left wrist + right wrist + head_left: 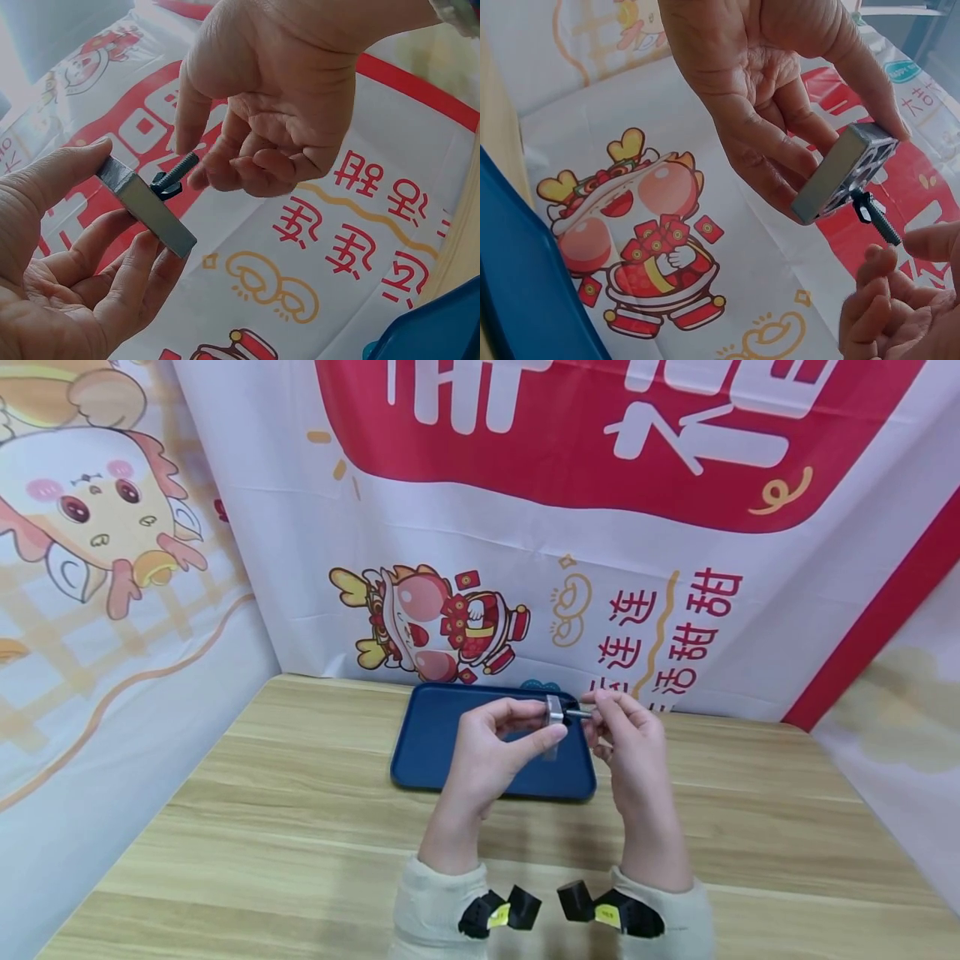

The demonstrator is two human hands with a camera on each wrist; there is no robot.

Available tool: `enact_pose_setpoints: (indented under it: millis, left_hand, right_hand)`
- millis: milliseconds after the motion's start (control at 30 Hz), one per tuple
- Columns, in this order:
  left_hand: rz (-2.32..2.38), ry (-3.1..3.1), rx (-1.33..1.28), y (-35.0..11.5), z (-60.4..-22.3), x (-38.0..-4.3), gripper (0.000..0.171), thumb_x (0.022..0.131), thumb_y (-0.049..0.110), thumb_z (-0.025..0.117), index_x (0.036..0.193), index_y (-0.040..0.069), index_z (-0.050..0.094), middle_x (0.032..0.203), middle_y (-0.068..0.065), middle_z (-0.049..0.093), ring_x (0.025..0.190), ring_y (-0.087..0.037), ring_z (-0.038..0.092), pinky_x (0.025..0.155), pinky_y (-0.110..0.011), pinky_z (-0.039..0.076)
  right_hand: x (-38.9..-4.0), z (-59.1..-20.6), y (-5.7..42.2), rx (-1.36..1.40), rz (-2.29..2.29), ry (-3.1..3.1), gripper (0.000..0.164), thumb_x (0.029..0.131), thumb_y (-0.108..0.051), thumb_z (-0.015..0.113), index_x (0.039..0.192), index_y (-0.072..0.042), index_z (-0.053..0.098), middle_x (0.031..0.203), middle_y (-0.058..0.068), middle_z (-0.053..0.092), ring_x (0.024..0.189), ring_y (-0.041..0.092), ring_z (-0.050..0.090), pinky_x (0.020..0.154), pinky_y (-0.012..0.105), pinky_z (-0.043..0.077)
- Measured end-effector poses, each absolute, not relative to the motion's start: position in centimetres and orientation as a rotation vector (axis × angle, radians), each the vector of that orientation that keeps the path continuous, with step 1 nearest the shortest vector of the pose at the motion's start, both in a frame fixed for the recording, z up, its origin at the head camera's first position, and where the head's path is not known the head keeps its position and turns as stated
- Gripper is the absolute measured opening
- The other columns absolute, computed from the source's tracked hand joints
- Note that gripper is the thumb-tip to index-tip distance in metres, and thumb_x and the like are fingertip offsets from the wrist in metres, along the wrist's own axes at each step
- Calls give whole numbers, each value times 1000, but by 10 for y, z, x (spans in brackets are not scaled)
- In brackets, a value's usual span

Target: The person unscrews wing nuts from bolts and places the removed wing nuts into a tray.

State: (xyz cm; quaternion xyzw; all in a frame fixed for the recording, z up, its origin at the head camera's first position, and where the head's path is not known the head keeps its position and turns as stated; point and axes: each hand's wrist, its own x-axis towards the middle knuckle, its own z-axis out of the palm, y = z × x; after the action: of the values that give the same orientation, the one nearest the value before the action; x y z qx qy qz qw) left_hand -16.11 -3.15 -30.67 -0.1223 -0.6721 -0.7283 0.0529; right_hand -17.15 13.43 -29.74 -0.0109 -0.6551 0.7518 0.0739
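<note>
In the head view my left hand [487, 747] holds a small silver-grey metal block [553, 710] by its edges, thumb on one side and fingers on the other. Ribs and recesses mark one face of the block [866, 161]. From that face a threaded bolt [178, 171] sticks out, with a dark nut [166, 184] round it close to the block. My right hand [630, 735] pinches loosely at the bolt's free end, thumb [930, 241] and fingertip on either side of the tip. Its other fingers are curled in.
Beneath the hands a dark blue tray [431, 735] lies on the wooden table [300, 827], near its back edge. Behind it hangs a white and red printed cloth [300, 527], with another patterned cloth [112, 652] at the left.
</note>
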Motion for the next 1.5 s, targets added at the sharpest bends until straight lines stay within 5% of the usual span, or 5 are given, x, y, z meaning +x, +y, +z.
enact_pose_setpoints:
  millis: [267,567,967,1500]
  left_hand:
    - [-2217,-2035,-402,-32,-308,-161,30,86,12,78,114,5,72,112,-11,72,102,-19,67,96,-40,52]
    - [-2225,-2038,-398,-32,-309,-161,29,86,11,78,114,5,72,110,-11,72,101,-18,66,99,-43,50]
    - [-2214,-2034,-375,-33,-308,-161,30,86,12,78,114,5,72,112,-11,72,101,-18,66,98,-40,52]
    - [-2246,-1988,-354,-34,-306,-161,31,86,12,78,115,5,72,113,-11,71,104,-20,66,87,-32,58]
  right_hand:
    - [-174,-300,131,-19,2376,-2017,31,104,-35,50,81,-18,62,53,-5,57,50,7,51,52,19,40]
    - [-175,-302,128,35,2394,-1970,37,104,-28,53,69,-18,62,55,-6,55,52,6,50,51,18,37]
    - [-173,-301,128,143,2453,-1892,29,102,-16,54,79,-21,70,71,-7,62,66,3,61,70,17,56]
    - [-172,-301,131,316,2366,-1925,20,100,-11,57,94,-21,74,94,-4,69,87,7,67,85,23,57]
